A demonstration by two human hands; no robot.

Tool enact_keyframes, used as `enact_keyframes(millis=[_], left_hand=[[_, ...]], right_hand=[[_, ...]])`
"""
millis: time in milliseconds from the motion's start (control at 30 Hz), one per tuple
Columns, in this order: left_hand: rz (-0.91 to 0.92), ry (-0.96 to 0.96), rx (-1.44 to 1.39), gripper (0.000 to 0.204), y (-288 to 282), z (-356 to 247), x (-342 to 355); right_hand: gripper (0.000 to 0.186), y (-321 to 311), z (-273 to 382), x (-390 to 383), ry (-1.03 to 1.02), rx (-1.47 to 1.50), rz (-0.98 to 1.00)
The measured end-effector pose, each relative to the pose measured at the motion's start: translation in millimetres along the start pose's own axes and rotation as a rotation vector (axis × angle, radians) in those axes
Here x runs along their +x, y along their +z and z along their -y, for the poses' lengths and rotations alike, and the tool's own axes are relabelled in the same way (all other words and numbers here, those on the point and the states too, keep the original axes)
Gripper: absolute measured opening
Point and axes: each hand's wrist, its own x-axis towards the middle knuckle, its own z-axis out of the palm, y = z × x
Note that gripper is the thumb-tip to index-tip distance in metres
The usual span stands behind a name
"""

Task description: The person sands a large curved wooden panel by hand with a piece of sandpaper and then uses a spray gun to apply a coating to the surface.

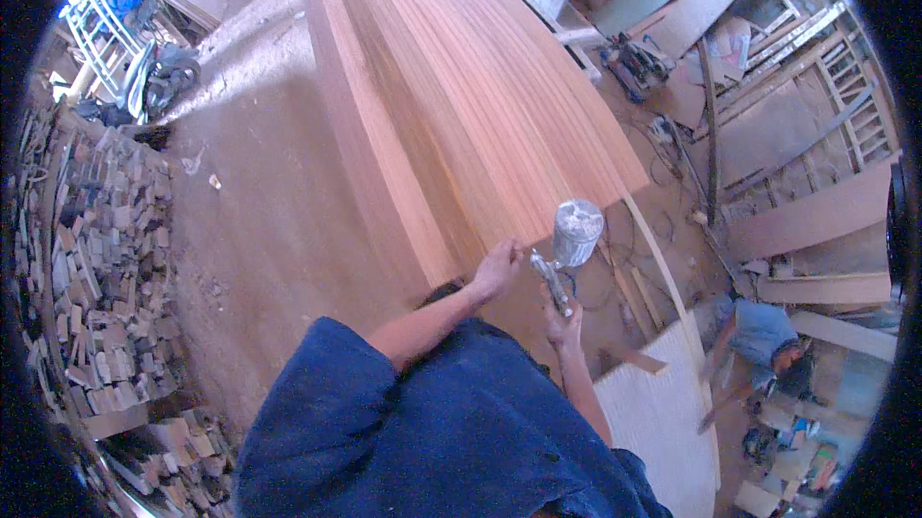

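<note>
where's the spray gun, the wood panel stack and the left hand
spray gun [574,230], head view, on its metal cup
wood panel stack [461,86], head view, on the striped top face
left hand [499,266], head view, on the back of the hand

Both bare forearms reach forward toward twelve o'clock from short blue sleeves. The left hand [498,268] stretches out ahead at about eleven o'clock, its fingers curled and pressed downward, wrist straight. The right hand [564,324], nearer the body at about one o'clock, is clenched in a fist-like grip, knuckles up, forearm angled inward.
</note>
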Motion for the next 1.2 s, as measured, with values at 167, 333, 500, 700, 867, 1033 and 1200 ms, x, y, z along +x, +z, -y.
enact_keyframes(millis=[167, 333, 500, 700, 867, 1033, 1200], left_hand=[[-0.143, 0.116, 0.205, 0.047, -0.7, -6.4, 31.2], [-0.254, 0.052, 0.389, 0.057, -37.0, 32.1, 45.1], [-0.317, -0.256, 0.245, 0.062, -97.2, 68.2, 68.0], [-0.526, -0.283, 0.541, 0.059, -132.4, 89.7, 98.8], [-0.583, -0.281, 0.519, 0.060, -129.7, 88.4, 96.8], [-0.540, -0.335, 0.596, 0.060, -125.7, 83.9, 101.2], [-0.555, -0.341, 0.568, 0.058, -127.1, 91.5, 95.9]], right_hand=[[0.022, 10.9, -15.1, 73.6, -0.309, 0.312, -0.057], [0.026, 56.9, 116.4, 130.0, -0.273, -0.123, 0.025], [0.036, 128.7, 269.5, 215.4, -0.642, 0.032, 0.096], [0.047, 220.3, 454.4, 320.4, -0.530, -0.142, 0.131], [0.061, 293.0, 525.5, 396.7, -0.541, -0.079, 0.078], [0.059, 329.5, 539.8, 436.9, -0.644, -0.027, -0.013], [0.065, 339.4, 554.0, 418.0, -0.744, 0.021, 0.018]])
